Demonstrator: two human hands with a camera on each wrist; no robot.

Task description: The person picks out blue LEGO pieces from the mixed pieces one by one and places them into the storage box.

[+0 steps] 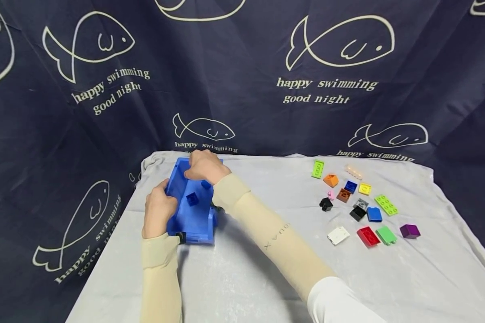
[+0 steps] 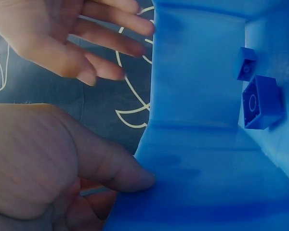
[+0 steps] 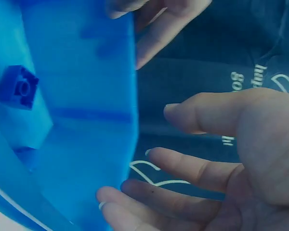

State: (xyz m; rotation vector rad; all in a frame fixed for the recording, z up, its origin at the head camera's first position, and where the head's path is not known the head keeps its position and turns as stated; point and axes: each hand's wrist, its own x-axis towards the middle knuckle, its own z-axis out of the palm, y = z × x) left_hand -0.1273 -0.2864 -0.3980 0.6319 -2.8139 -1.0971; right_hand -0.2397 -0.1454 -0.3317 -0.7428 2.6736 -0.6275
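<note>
A blue plastic bin (image 1: 196,219) stands at the left of the table. Two blue bricks lie in it, one (image 1: 191,198) near the middle and one (image 1: 205,184) farther back. My left hand (image 1: 159,208) grips the bin's left wall, thumb inside against the plastic and fingers round the outside, as the left wrist view shows. Over the far end of the bin is my right hand (image 1: 205,166). Seen from the right wrist, its fingers (image 3: 192,168) are loosely spread, thumb apart, with nothing between them and some fingertips right at the rim.
Several loose bricks are scattered on the right half of the white-covered table (image 1: 262,269), among them a red brick (image 1: 368,237), a purple one (image 1: 410,231) and a long lime one (image 1: 386,204). A dark fish-print curtain (image 1: 258,54) hangs behind.
</note>
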